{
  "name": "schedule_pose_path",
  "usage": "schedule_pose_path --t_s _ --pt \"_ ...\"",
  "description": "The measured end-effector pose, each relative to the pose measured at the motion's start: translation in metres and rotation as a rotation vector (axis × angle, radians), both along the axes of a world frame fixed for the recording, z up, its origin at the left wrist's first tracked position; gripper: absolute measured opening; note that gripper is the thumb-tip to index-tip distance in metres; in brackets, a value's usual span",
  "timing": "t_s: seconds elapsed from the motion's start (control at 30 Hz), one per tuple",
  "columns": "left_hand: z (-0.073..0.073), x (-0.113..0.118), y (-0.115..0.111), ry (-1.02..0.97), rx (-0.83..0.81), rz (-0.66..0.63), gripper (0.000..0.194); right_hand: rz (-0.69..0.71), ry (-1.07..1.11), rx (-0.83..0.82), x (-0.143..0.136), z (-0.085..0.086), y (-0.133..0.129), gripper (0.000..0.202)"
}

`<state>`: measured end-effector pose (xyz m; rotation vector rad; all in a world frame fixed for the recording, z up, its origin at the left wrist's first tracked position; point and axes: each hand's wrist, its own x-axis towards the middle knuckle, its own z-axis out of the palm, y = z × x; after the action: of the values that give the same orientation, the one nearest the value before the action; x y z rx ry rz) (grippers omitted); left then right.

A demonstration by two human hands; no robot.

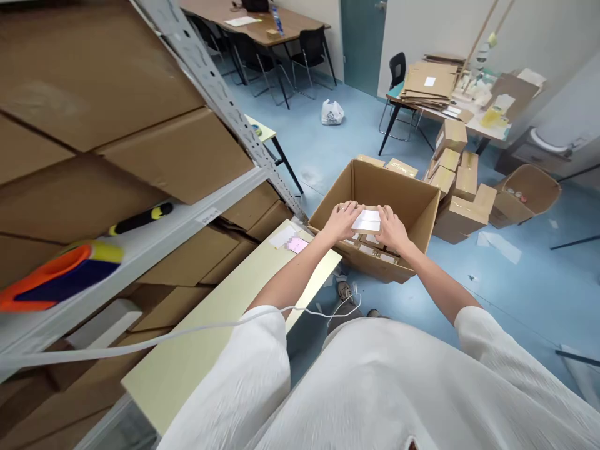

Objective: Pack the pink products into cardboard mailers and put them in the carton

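A small labelled box (367, 219) is held between the left hand (344, 220) and right hand (392, 228), neither nearer, its long axis apparently running left to right, above smaller boxes (370, 250) along the near side of a large open carton (394, 187).

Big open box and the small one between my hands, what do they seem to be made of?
Big open box: likely cardboard, matte brown, with thin walls and straight folded corners. Small box: probably cardboard too, plain brown edges showing around a flat white label that could be paper or film.
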<state>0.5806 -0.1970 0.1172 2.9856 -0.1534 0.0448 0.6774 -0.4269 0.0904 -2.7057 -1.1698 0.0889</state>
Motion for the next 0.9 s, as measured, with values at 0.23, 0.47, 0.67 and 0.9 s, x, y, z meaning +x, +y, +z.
schedule_pose_path --t_s 0.23,0.47,0.67,0.9 --pt "-0.036 0.063 0.034 0.089 -0.058 -0.141 0.111 -0.112 0.079 -0.075 0.039 -0.031 0.019 0.127" --pt "-0.092 0.093 0.068 0.179 -0.126 -0.224 0.105 -0.209 0.227 -0.112 0.051 -0.077 0.048 0.123" --pt "-0.139 0.092 0.088 0.274 -0.224 -0.058 0.096 -0.272 0.332 -0.122 0.070 -0.115 0.048 0.112" --pt "-0.188 0.080 0.090 0.441 -0.200 0.081 0.063 -0.333 0.396 -0.182 0.103 -0.181 0.034 0.106"
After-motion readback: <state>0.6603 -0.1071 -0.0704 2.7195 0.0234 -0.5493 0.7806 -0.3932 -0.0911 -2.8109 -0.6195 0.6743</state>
